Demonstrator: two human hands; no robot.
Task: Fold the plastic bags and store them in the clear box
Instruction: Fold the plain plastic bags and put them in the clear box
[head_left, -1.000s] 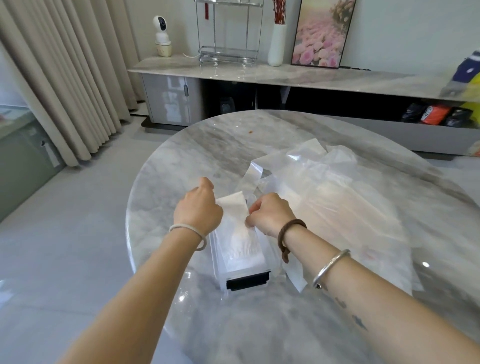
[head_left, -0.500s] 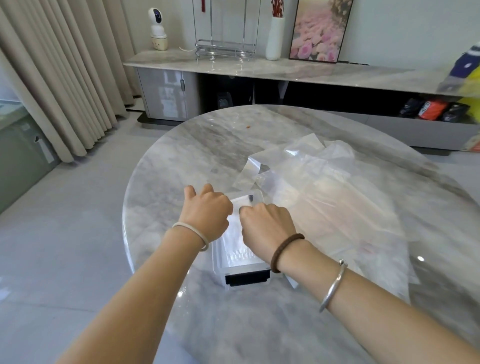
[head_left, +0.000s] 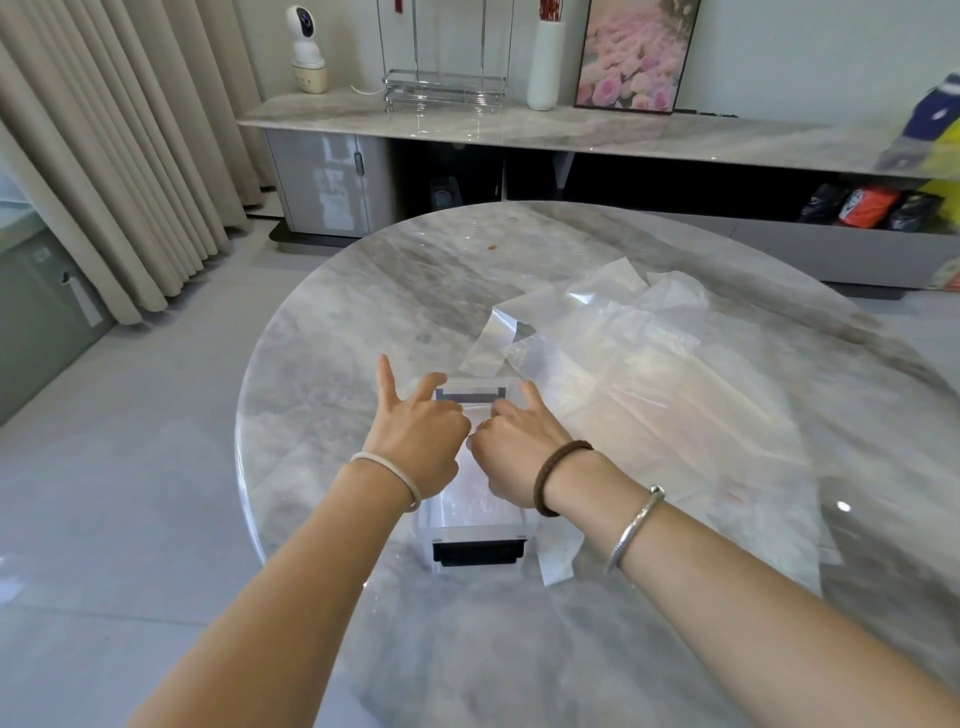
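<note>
A small clear box (head_left: 477, 534) with black end clips stands near the front left of the round marble table (head_left: 363, 312). A folded white plastic bag (head_left: 475, 506) lies inside it, mostly hidden under my hands. My left hand (head_left: 421, 441) is over the box's left side, thumb stuck out and forefinger on the far rim. My right hand (head_left: 519, 452) is over the right side, one finger along the far right corner, the others pressing down into the box. A loose pile of clear plastic bags (head_left: 649, 374) lies spread just right of the box.
The table's edge curves close on the left, with grey floor beyond. A long marble sideboard (head_left: 519, 130) along the wall carries a white vase, a picture, a wire rack and a small camera. Curtains (head_left: 104, 156) hang at the left.
The folded bag that stuck up out of the box a second ago is now pushed down inside. Both hands have moved toward the far end, with fingers spread onto the rim.
</note>
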